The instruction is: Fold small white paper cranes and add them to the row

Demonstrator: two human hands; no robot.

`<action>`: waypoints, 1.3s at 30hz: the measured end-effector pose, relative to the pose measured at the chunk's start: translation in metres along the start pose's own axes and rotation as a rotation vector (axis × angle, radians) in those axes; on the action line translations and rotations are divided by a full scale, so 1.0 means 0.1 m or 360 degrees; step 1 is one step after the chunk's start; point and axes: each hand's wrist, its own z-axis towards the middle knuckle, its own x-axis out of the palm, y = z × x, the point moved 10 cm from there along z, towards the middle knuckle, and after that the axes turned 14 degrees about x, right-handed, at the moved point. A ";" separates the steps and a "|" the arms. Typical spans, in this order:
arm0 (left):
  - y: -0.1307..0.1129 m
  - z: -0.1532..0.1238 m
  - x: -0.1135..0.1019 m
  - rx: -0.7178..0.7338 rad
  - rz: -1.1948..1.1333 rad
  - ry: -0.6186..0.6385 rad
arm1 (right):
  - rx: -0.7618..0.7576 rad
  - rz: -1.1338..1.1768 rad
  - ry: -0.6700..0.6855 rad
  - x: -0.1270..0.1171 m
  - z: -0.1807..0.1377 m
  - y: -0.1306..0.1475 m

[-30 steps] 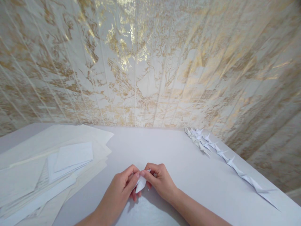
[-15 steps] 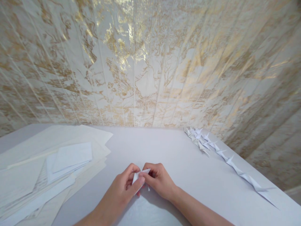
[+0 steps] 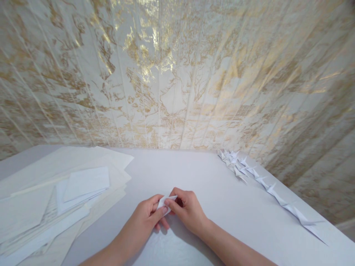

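A small folded piece of white paper (image 3: 164,202) is held between both hands above the table, with a pointed corner sticking out to the right. My left hand (image 3: 149,214) pinches its left and lower side, thumb on top and fingers beneath. From the right, my right hand (image 3: 187,207) presses its thumb on the paper's upper face, with the index finger curled behind. Parts of the folds are covered by the fingers.
Loose white sheets (image 3: 116,159) spread over the left of the table (image 3: 177,166), with smaller cut papers (image 3: 88,181) on top. Folded paper cranes (image 3: 273,190) line the right edge, bunched at the far end. A gold-patterned wall covering (image 3: 166,92) rises behind.
The paper has turned slightly in my fingers, and its point now sits flatter. My left thumb has shifted up a little, and my right hand has moved slightly over the paper.
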 end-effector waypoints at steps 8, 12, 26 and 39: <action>-0.05 -0.02 0.04 0.0043 -0.0154 0.0050 | 0.0001 -0.0134 -0.0113 -0.10 0.04 0.03; -0.04 -0.03 0.04 0.0037 -0.0158 0.0043 | -0.0002 -0.0122 -0.0121 -0.11 0.03 0.02; -0.05 -0.05 0.11 0.0039 -0.0094 0.0127 | 0.0125 0.0369 0.0181 0.04 0.06 -0.07; -0.06 -0.03 0.05 0.0066 -0.0008 0.0079 | 0.0151 0.0451 0.0159 0.01 0.09 -0.15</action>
